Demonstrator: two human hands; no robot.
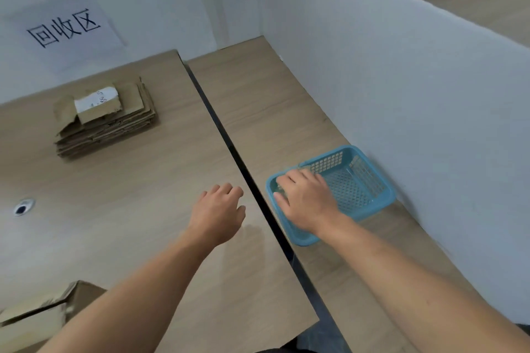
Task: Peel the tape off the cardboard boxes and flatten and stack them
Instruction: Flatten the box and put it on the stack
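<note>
A person's right hand (304,200) reaches into a blue basket (381,195) on the right-hand surface (272,112), fingers curled over something pale and clear at the near-left rim; it may be peeled tape, but the blur leaves that uncertain, and whether the grip is closed on it cannot be told. The left hand (219,213) hovers empty, fingers loosely spread, just above the left surface (129,195) near the dark gap (229,146) between the two tops.

Much of the job looks done. A stack (106,120) of flattened boxes lies well away at the far left, below a wall sign (64,27). The stack's long axis runs left to right, slanting slightly away toward the right, and its layers sit roughly square on one another. The top piece carries a white label (96,99) and has a flap folded loose at its left end.

At least one box is left. A box (37,315) sits at the bottom-left corner of the view, near the left forearm, its top flaps partly raised and not yet flattened. Its long axis cannot be judged, since most of it is cut off by the frame. Whether tape remains on it is not visible. By the look of it, the next stage is to turn back to that box, flatten it and add it to the stack.
</note>
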